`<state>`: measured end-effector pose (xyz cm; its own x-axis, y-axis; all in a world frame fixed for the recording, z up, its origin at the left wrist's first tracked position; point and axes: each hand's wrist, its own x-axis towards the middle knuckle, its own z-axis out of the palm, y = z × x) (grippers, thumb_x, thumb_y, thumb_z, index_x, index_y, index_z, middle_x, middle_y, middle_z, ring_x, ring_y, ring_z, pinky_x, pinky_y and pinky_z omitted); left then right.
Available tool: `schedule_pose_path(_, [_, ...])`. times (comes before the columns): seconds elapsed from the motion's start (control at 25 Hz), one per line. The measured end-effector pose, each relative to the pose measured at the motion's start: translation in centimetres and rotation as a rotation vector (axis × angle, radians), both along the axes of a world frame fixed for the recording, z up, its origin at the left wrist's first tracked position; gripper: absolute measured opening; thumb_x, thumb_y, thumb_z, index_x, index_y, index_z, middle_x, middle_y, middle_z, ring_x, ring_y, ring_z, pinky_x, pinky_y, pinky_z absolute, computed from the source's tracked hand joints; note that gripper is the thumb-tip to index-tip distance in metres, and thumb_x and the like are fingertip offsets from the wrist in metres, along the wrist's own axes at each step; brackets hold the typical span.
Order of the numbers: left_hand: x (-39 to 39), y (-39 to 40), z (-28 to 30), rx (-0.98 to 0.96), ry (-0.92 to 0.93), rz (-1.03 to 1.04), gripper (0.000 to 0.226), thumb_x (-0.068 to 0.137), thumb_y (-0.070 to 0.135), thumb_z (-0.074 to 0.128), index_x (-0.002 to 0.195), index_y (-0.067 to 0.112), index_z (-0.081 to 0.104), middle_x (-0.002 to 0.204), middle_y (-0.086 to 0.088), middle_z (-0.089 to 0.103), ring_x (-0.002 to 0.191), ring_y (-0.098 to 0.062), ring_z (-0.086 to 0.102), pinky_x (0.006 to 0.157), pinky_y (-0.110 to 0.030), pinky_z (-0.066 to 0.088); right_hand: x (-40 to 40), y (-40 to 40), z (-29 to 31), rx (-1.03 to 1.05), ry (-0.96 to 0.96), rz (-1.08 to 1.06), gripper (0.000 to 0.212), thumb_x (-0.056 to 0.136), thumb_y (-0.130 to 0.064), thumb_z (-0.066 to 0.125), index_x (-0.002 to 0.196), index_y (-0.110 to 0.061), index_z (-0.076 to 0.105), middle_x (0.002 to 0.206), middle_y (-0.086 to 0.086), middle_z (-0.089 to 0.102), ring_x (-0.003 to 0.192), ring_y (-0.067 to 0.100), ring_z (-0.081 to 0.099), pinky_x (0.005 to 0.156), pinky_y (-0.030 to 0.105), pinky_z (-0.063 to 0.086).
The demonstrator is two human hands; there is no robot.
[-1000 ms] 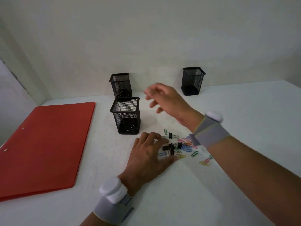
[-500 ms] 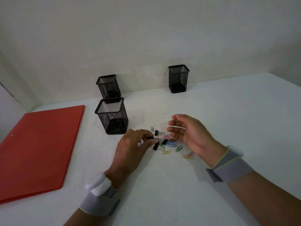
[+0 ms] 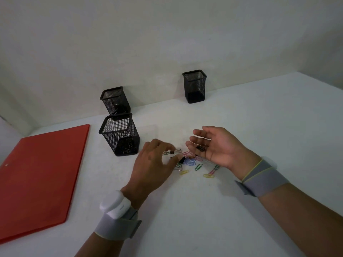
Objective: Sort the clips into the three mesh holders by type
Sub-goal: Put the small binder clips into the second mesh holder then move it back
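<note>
While white table (image 3: pixel 241 117) meets wall, hands: left (image 3: pixel 154 162) pinches clip (image 3: pixel 181 160), right (image 3: pixel 217 145) cups clips.

Left hand (image 3: pixel 155 164) palm-down, fingertips pinched together; right hand (image 3: pixel 216 145) palm-up, fingers loosely cupped.

Office-type desk setup, staged for recording. Plain white tabletop (image 3: pixel 241 210) pushed into a corner of bare off-white walls (image 3: pixel 167 43). Stationery only: three black square wire-mesh pen holders (image 3: pixel 118 134), a flat red plastic file folder (image 3: pixel 39 173) lying at the left, a scatter of small coloured wire paper clips (image 3: pixel 193 164) mixed with black binder clips (image 3: pixel 182 160). Both wrists carry grey strap bands (image 3: pixel 263 177), one with a white sensor pod (image 3: pixel 115 203).
</note>
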<state>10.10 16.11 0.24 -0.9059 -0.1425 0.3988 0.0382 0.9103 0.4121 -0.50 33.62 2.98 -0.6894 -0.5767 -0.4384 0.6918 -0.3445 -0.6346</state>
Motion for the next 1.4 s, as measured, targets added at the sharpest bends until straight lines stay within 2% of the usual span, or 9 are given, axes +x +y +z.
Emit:
schedule_pose_path(0.12, [0.5, -0.7, -0.8, -0.066, -0.144, 0.031, 0.042, 0.085, 0.058, 0.054, 0.113, 0.029, 0.064, 0.105, 0.01, 0.057, 0.096, -0.01, 0.046, 0.082, -0.03, 0.045, 0.1, 0.0, -0.1, 0.026, -0.007, 0.011, 0.023, 0.097, -0.021, 0.049, 0.092, -0.001, 0.06, 0.081, 0.017, 0.06, 0.073, 0.03, 0.065, 0.056, 0.033, 0.06])
schedule_pose_path(0.24, [0.3, -0.5, -0.8, 0.009, -0.179, 0.022, 0.03, 0.086, 0.052, 0.059, 0.108, 0.033, 0.062, 0.099, 0.013, 0.057, 0.093, -0.01, 0.046, 0.078, -0.027, 0.042, -0.1, 0.0, -0.3, 0.036, -0.001, 0.012, 0.019, 0.095, -0.019, 0.05, 0.091, -0.003, 0.06, 0.081, 0.015, 0.059, 0.069, 0.025, 0.061, 0.05, 0.029, 0.056])
schedule_pose_path(0.36, [0.1, -0.1, -0.3, 0.176, -0.136, 0.034, 0.013, 0.086, 0.04, 0.066, 0.095, 0.032, 0.06, 0.087, 0.017, 0.06, 0.087, -0.009, 0.051, 0.068, -0.023, 0.041, -0.2, 0.0, -0.3, 0.049, 0.024, 0.03, 0.017, 0.095, -0.017, 0.051, 0.092, -0.004, 0.061, 0.08, 0.013, 0.059, 0.068, 0.024, 0.061, 0.051, 0.028, 0.056])
schedule_pose_path(0.52, [-0.9, 1.1, 1.8, 0.311, 0.031, 0.048, 0.013, 0.086, 0.034, 0.067, 0.097, 0.029, 0.065, 0.086, 0.014, 0.065, 0.081, -0.004, 0.058, 0.068, -0.017, 0.046, 0.0, -0.3, -0.4, 0.09, 0.11, 0.082, 0.019, 0.096, -0.019, 0.051, 0.093, -0.003, 0.062, 0.082, 0.015, 0.062, 0.071, 0.029, 0.067, 0.059, 0.032, 0.06])
schedule_pose_path(0.68, [-1.9, 2.2, 3.3, 0.258, 0.08, 0.006, 0.021, 0.091, 0.032, 0.061, 0.109, 0.027, 0.068, 0.096, 0.011, 0.066, 0.083, -0.001, 0.059, 0.069, -0.005, 0.041, 0.7, -0.5, -0.2, 0.062, 0.119, 0.203, 0.027, 0.098, -0.023, 0.049, 0.099, -0.001, 0.063, 0.089, 0.019, 0.067, 0.083, 0.036, 0.07, 0.068, 0.035, 0.062])
schedule_pose_path(0.8, [-1.4, 1.3, 2.3, 0.222, 0.077, 0.005, 0.018, 0.092, 0.034, 0.058, 0.107, 0.028, 0.064, 0.098, 0.014, 0.064, 0.083, -0.005, 0.057, 0.073, -0.022, 0.048, 0.6, -0.4, -0.2, 0.035, 0.076, 0.147, 0.026, 0.097, -0.021, 0.048, 0.095, 0.0, 0.063, 0.082, 0.016, 0.064, 0.073, 0.029, 0.068, 0.061, 0.031, 0.061])
schedule_pose_path(0.92, [0.2, -0.8, 0.1, 0.055, -0.083, 0.035, 0.029, 0.087, 0.054, 0.054, 0.105, 0.033, 0.063, 0.101, 0.016, 0.059, 0.089, -0.006, 0.05, 0.076, -0.029, 0.046, 0.1, 0.0, -0.2, 0.029, 0.054, 0.071, 0.022, 0.097, -0.017, 0.048, 0.089, -0.001, 0.06, 0.077, 0.014, 0.06, 0.064, 0.025, 0.066, 0.052, 0.028, 0.058])
schedule_pose_path(1.08, [1.6, -2.6, -1.2, -0.084, -0.244, -0.018, 0.056, 0.076, 0.076, 0.044, 0.114, 0.038, 0.059, 0.111, 0.017, 0.047, 0.101, -0.005, 0.041, 0.084, -0.024, 0.041, 0.2, -0.2, -0.4, 0.027, 0.058, 0.097, 0.021, 0.097, -0.016, 0.047, 0.088, -0.002, 0.059, 0.075, 0.014, 0.061, 0.064, 0.026, 0.067, 0.053, 0.029, 0.058])
schedule_pose_path(1.4, [-0.9, 0.2, 0.9, 0.129, 0.11, -0.068, 0.034, 0.082, 0.055, 0.054, 0.101, 0.029, 0.064, 0.088, 0.014, 0.057, 0.084, -0.002, 0.048, 0.07, -0.014, 0.036, 0.4, -0.1, -0.1, 0.141, 0.16, 0.263, 0.026, 0.097, -0.022, 0.051, 0.101, 0.002, 0.062, 0.09, 0.022, 0.067, 0.087, 0.039, 0.067, 0.076, 0.04, 0.061])
